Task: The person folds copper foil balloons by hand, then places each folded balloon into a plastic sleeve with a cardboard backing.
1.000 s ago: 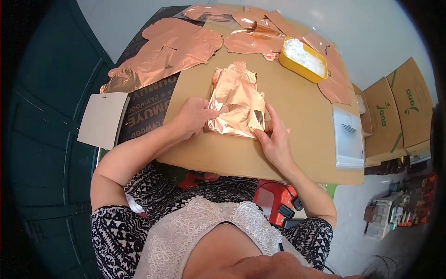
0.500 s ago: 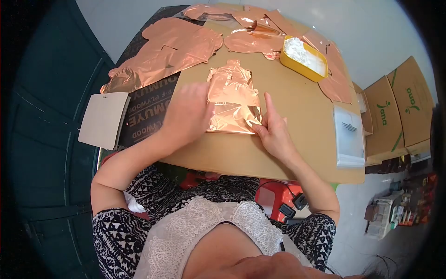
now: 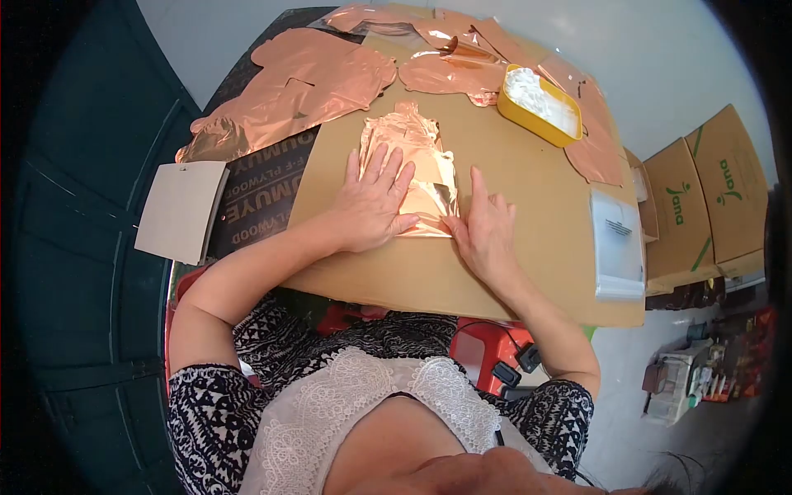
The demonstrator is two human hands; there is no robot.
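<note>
"Where is the folded copper foil (image 3: 426, 172)?"

"On the cardboard sheet (image 3: 544, 268), right in front of the person, partly under the left hand (image 3: 371, 202)."

"How do the fingers lie?"

"The left ones are slightly spread, palm down, probably to press the springy layers flat."

"And the right hand (image 3: 487, 231)?"

"Thumb at the foil's lower right edge, index pointing away, the two well apart and clamped on nothing; it seems to steady that side."

"What lies beyond?"

"Larger copper foil pieces (image 3: 322, 78) and a yellow tub (image 3: 536, 132) along the far side, clear plastic bags (image 3: 619, 247) at right, perhaps leaving the middle for handwork."
</note>
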